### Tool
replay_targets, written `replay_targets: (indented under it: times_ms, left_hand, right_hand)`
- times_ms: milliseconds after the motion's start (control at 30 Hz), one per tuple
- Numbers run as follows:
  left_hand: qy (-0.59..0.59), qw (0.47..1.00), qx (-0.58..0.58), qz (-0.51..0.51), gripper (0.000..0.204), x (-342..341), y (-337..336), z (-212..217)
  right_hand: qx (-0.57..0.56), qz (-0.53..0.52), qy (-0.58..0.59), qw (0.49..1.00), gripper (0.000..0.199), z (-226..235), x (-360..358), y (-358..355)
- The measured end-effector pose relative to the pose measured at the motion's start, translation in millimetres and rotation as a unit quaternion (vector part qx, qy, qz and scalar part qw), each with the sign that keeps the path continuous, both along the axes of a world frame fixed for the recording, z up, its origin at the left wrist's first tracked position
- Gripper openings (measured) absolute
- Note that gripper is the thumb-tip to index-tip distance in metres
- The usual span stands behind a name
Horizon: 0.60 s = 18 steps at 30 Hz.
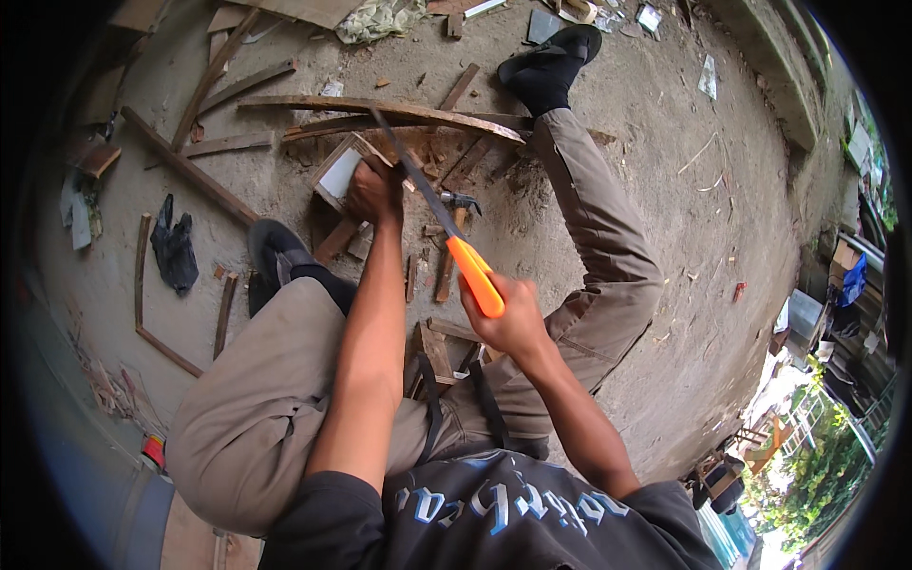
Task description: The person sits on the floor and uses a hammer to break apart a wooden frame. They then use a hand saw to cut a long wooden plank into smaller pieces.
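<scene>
My right hand (510, 318) is closed around the orange handle of a hand saw (422, 180). The dark blade slants up and left, its tip near a long wooden strip (380, 107). My left hand (376, 193) is closed at the edge of a small wooden box-like piece (340, 173) with a white face, left of the blade. My fingers partly hide where they grip it. Just right of the blade lies a claw hammer (463, 200) on the ground, its wooden handle pointing toward me.
Several wooden strips and offcuts (204, 178) lie scattered around my feet. A black plastic bag (175, 249) rests at the left. Between my legs stands a small wooden frame (440, 344). A concrete ledge (774, 66) runs along the far right, with piled clutter (845, 285) beyond.
</scene>
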<state>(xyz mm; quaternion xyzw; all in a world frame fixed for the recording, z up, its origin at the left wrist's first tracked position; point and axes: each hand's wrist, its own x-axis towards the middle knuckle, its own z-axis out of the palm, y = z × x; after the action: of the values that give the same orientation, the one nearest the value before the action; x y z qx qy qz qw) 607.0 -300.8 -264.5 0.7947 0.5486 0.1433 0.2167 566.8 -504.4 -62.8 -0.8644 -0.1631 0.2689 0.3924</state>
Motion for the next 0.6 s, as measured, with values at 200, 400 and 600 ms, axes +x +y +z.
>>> replay_targets:
  times_ms: [200, 400, 600]
  left_hand:
    - [0.013, 1.000, -0.010, 0.015, 0.046, 4, 14, 8]
    - [-0.024, 0.999, 0.024, -0.008, 0.045, 4, 9, -3]
    - [-0.054, 0.997, -0.013, -0.055, 0.047, 6, 8, -1]
  right_hand:
    - [0.014, 0.026, 0.026, 0.999, 0.019, 20, -18, -22]
    - [0.015, 0.013, 0.037, 0.999, 0.018, 40, -24, -35]
    - [0.045, -0.016, 0.001, 0.999, 0.019, -3, -15, -27]
